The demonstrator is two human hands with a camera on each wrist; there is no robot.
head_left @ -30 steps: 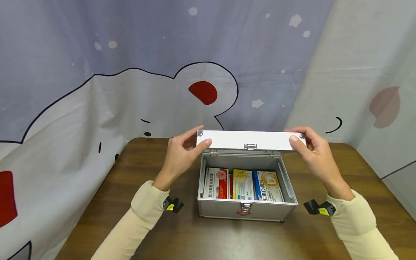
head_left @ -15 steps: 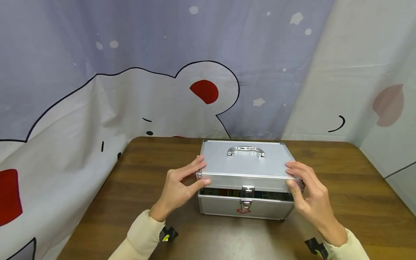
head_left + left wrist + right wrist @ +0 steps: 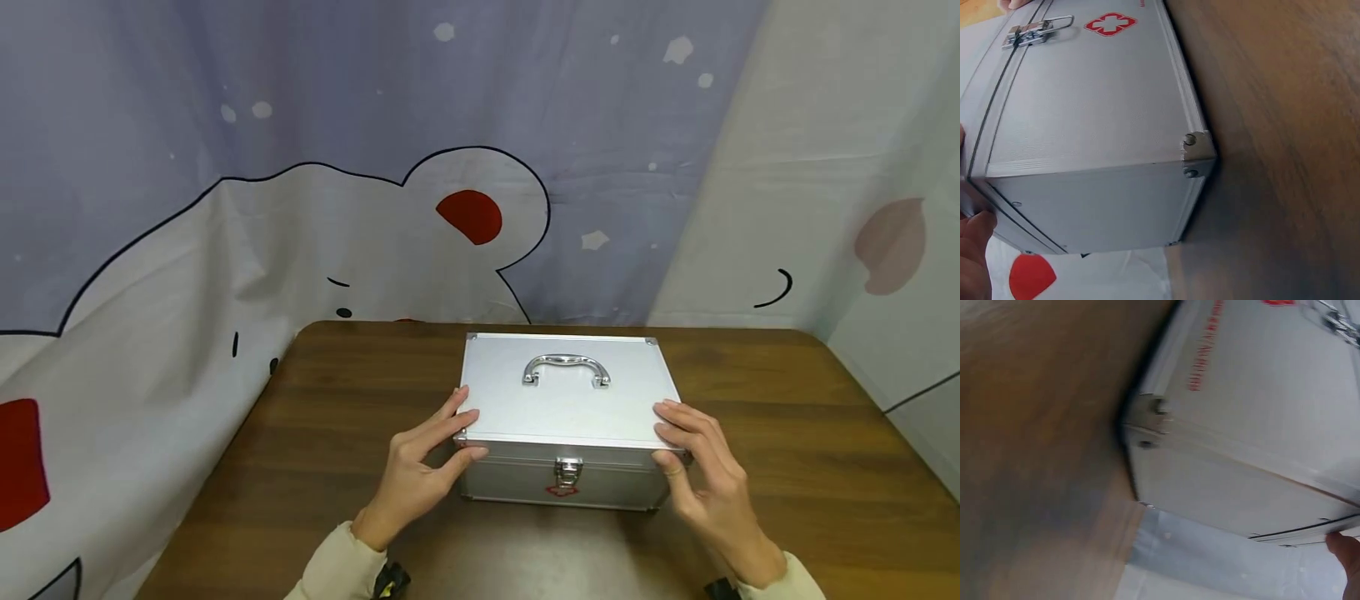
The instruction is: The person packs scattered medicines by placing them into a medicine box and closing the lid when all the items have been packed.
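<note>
A silver aluminium first-aid box (image 3: 510,483) stands on the table with its lid (image 3: 562,417) down. My left hand (image 3: 420,471) grips the lid's front left corner, fingers on top and thumb on the front edge. At the front right corner, my right hand (image 3: 708,475) holds the lid the same way. A metal carrying handle (image 3: 566,361) sits on top. The front latch (image 3: 567,472) hangs at the middle, above a red cross emblem (image 3: 1110,24) that shows in the left wrist view. The medicine packs inside are hidden.
The brown wooden table (image 3: 337,392) extends on both sides of the box. Behind it hangs a printed curtain (image 3: 360,242) with a cartoon pattern, reaching the table's back edge.
Both hands have swung the lid forward and down from raised to flat on the box. The medicine packs, in view a second ago, are now covered.
</note>
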